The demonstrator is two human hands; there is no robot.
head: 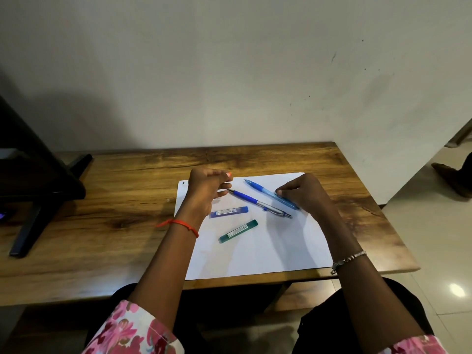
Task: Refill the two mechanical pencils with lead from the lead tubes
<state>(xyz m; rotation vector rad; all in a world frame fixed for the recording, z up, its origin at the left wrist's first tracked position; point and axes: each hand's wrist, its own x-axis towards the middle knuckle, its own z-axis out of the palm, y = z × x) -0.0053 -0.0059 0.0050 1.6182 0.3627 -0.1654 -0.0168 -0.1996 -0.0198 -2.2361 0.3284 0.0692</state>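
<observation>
My left hand (204, 186) hovers over the far-left corner of the paper (255, 256), fingers loosely curled and holding nothing, their tips just beside the point of the dark blue pencil (251, 200). Nearer me lie the blue lead tube (229, 212) and, closer still, the green lead tube (238, 231), both flat on the sheet and both apparently still closed. The dark blue pencil lies slantwise, and the light blue pencil (265, 191) lies almost parallel just beyond it. My right hand (304, 192) has its fingers curled down onto the back half of the light blue pencil; my thumb is hidden, but I judge this a pinch.

I reckon I am picking up the first pencil. To do it well, I should lift it clear without nudging its neighbour, then steady the barrel with my free left hand before pulling the cap off over the paper, so nothing small rolls away.
</observation>
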